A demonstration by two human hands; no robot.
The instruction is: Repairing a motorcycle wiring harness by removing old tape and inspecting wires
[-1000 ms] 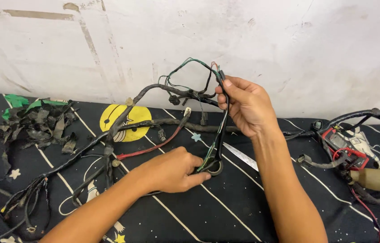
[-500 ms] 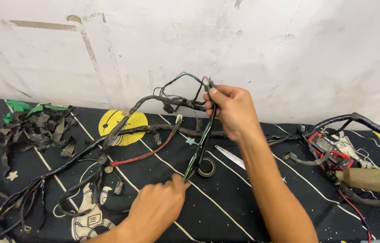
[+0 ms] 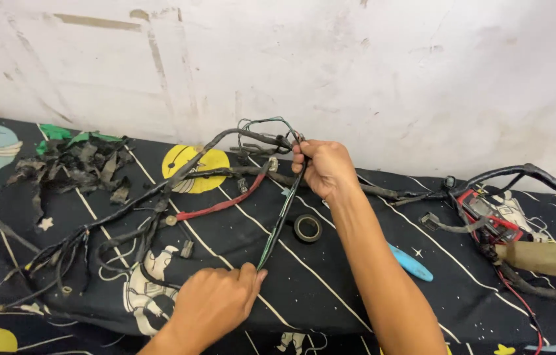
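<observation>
Stretched taut between both hands: one branch of the wire harness [image 3: 159, 204], a thin bundle of wires [image 3: 282, 213] running on a steep diagonal. Upper end gripped in the closed fist of the right hand [image 3: 322, 165], lower end pinched between thumb and fingertips of the left hand [image 3: 215, 304], nearer the body. Long axis from upper right down to lower left, slightly tilted off vertical in the head view.

Judged about midway at best: bundle near the right hand already dark and wrapped, bare green and black strands still showing toward the left hand. Roll of black tape [image 3: 307, 227] lying flat just right of the stretched bundle, between the two forearms, untouched. Heap of stripped old tape scraps [image 3: 77, 164] well off to the left. Blue-handled tool [image 3: 410, 262] beyond the right forearm. Everything on a dark printed cloth [image 3: 330, 289].
</observation>
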